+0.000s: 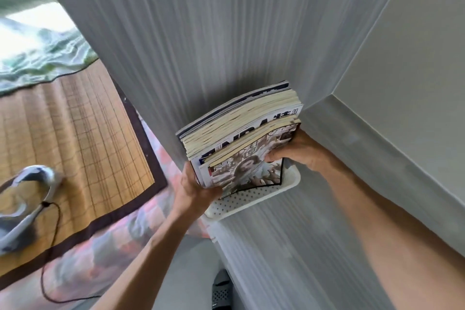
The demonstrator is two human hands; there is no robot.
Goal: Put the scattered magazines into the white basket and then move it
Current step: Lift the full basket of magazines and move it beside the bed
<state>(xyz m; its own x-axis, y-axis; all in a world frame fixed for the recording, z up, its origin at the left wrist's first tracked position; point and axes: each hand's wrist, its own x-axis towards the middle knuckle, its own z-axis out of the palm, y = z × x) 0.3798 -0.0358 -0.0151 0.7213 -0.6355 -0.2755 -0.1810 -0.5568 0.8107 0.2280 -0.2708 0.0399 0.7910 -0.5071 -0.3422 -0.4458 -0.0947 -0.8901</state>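
Nearest the camera, both forearms are reaching fwd from the bottom edge. L hand (pixel 193 184) is curling round the lower left corner of the magazines (pixel 241 131), thumb on the front cover, fingers going behind where I can't see them. R hand (pixel 299 151) is gripping the right edge of the same stack, fingertips pinching the cover, rest of the hand partly behind the paper.

The stack is standing upright in the white basket (pixel 254 199), which is sitting in the corner between the ribbed wall (pixel 201 33) and the plain wall to the right. Only the basket's near perforated side and rim are showing; what's under it is cut off, and I can't tell if it's resting on sthg or being carried by the mags' grip.

Handling, my guess: thick pile of glossy issues, so heavy-ish as a block, floppy singly, covers slick, likely to slide vs each other or fan out. The basket looks like thin plastic, light, a bit flexy. For the move, better taking it by both short rims or under the base, not by the mags.

Further off to the left: woven mat (pixel 75 133) on a bed, a blurred headset-like item w/ cord (pixel 27 199), green bedding (pixel 42 53) washed out by light. Dark slipper (pixel 221 289) on the floor, half cropped.
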